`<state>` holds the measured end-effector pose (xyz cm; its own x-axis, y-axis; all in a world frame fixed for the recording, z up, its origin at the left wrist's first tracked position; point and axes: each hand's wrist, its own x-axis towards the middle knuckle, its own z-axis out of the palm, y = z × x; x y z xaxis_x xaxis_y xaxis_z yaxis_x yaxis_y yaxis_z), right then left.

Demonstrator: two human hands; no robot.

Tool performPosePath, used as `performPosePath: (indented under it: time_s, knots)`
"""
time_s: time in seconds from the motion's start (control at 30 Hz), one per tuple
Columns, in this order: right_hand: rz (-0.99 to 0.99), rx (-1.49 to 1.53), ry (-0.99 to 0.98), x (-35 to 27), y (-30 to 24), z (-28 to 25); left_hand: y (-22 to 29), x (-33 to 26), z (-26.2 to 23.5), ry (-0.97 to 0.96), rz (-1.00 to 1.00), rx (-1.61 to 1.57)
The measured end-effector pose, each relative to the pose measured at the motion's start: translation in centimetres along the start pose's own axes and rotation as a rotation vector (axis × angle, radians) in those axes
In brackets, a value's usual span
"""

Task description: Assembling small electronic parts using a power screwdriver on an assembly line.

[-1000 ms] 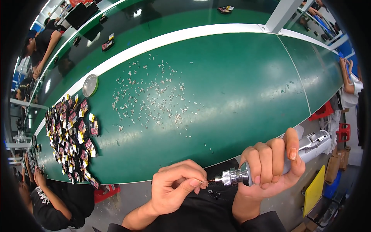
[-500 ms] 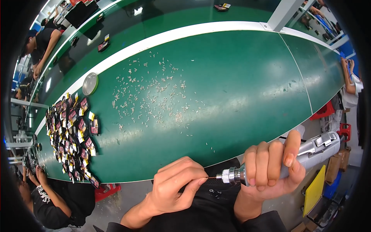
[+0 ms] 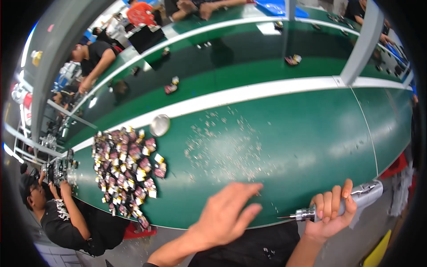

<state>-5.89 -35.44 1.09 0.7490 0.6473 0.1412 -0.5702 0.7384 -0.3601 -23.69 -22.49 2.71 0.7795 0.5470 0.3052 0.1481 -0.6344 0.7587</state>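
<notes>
My right hand (image 3: 331,213) is wrapped round the grey body of a power screwdriver (image 3: 368,192) over the near table edge. Its thin bit (image 3: 284,217) points left, with nothing visible on the tip. My left hand (image 3: 222,218), a little blurred, reaches over the green table with thumb and fingers apart. Just beyond its fingertips lie many tiny pale slender pieces (image 3: 227,149), scattered loosely; they are too small to tell whether they are screws or pins. No thing shows in the left hand.
Left of the scatter lies a heap of small black units with pink faces and white-and-yellow tabs (image 3: 129,167). A round metal dish (image 3: 159,125) sits behind it. Beyond the white rail (image 3: 249,91), a dark green belt carries a few similar units (image 3: 171,85). A co-worker (image 3: 66,218) sits at left.
My left hand has let go of the bit tip and moved forward over the table, its fingers opening. The screwdriver stays in my right hand. The view has tilted up and shifted left.
</notes>
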Motion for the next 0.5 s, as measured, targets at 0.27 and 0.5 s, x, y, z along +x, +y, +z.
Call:
performPosePath:
  time_s: [0.27, 0.5]
  knots:
    - [-0.054, 0.026, 0.192, 1.1, -0.2, -3.3, -15.1, 10.6, -14.8, 0.262, -0.397, 0.802]
    - [-0.005, 0.077, 0.176, 0.8, -0.8, -4.4, -22.3, 14.4, -15.5, 0.228, -0.445, 1.005]
